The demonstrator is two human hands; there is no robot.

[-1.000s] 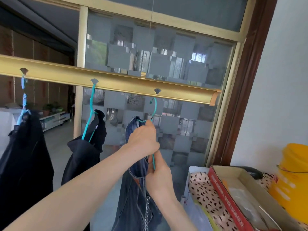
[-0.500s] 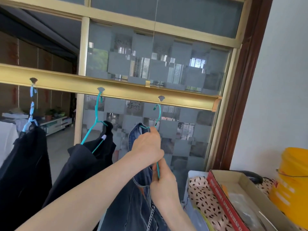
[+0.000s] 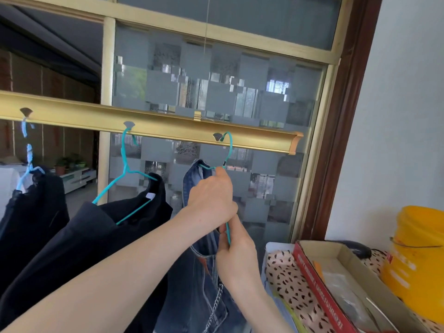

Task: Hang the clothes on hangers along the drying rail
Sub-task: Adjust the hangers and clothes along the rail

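A gold drying rail [image 3: 156,127] runs across the view. A teal hanger [image 3: 229,150] carrying blue jeans [image 3: 199,272] has its hook at the rail's right hole. My left hand [image 3: 210,200] grips the hanger's top and the jeans' waistband. My right hand [image 3: 236,248] below it pinches the hanger's lower wire. A dark garment [image 3: 79,236] hangs on a second teal hanger [image 3: 125,169] at the middle hole. Another dark garment [image 3: 28,212] hangs at the left hole.
A frosted glass door [image 3: 216,92] with a gold frame stands behind the rail. At lower right sit a red cardboard box [image 3: 336,284], a spotted cloth [image 3: 288,280] and a yellow bucket [image 3: 420,260] by the white wall.
Both hands raised the jeans' hanger; its hook went from below the rail up to the right hole. The middle dark garment swung right.
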